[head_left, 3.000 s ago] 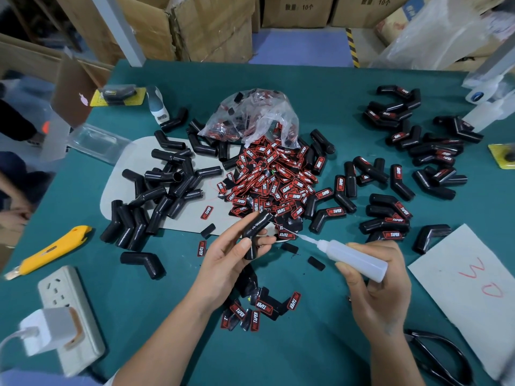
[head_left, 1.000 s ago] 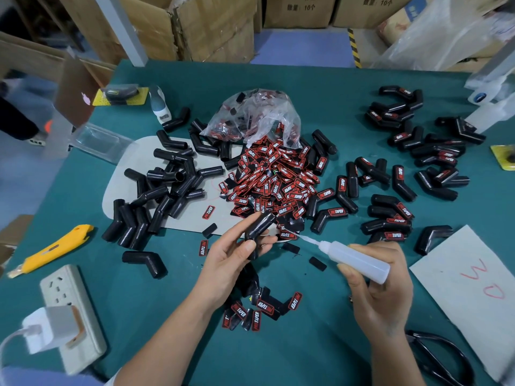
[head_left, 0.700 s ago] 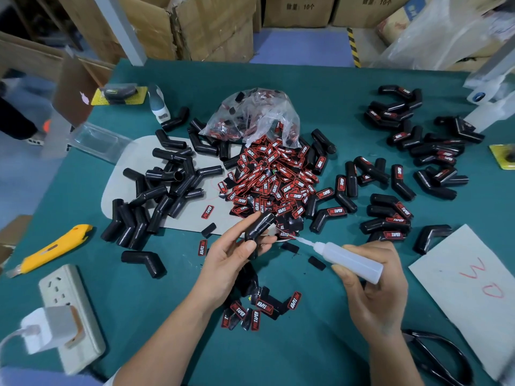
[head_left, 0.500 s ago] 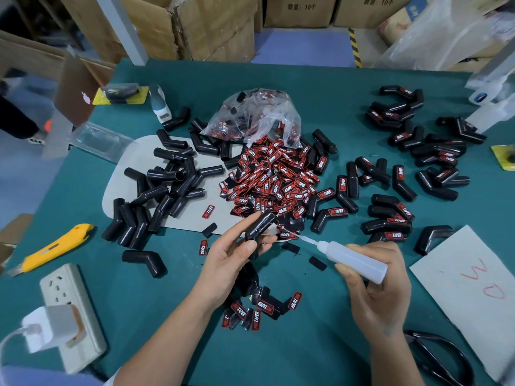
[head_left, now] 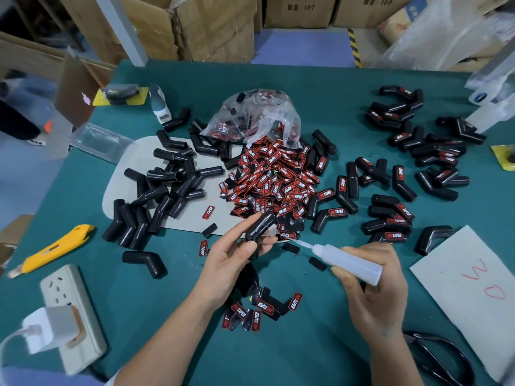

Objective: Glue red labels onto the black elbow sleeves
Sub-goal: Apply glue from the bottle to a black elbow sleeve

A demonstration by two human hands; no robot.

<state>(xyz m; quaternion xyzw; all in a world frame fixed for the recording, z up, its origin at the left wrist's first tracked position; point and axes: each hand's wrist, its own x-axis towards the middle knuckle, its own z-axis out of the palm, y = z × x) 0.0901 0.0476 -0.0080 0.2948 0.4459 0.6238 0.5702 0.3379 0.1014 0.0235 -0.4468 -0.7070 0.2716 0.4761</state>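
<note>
Left hand (head_left: 231,257) pinching black elbow sleeve (head_left: 260,227) between thumb and fingers, just above green table (head_left: 320,101). Right hand (head_left: 373,285) gripping glue bottle (head_left: 348,263), fingers curling round, nozzle pointing at sleeve. Red label pile (head_left: 276,179) lying just beyond.

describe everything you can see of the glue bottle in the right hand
The glue bottle is a small squeeze bottle of translucent whitish plastic, with a cylindrical body, a tapered shoulder and a long thin nozzle. It lies nearly level above the teal table, flat base toward the right, nozzle pointing left and slightly up. The right hand grips its body, thumb underneath and fingers curled over the top. The nozzle tip is right by the black elbow sleeve held in the left hand; contact is unclear.
</note>
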